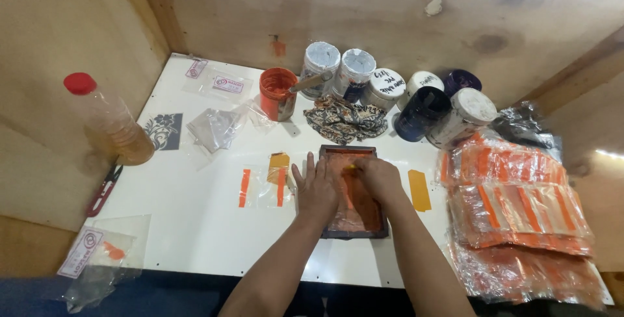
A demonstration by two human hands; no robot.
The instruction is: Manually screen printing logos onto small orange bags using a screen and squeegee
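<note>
A white table carries a heap of clear packets with orange stripes at the right and a small dark-framed printing screen smeared with orange ink near its front middle. The left hand lies flat with fingers spread on the frame's left edge, while the right hand is closed around a small squeegee on the mesh. Behind stand lidded jars and an open orange tub holding orange ink and a stick, with a red-capped bottle of amber liquid at far left.

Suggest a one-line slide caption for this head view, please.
Left hand steadies an orange-inked wooden frame on a white table while right hand presses inside.
</note>
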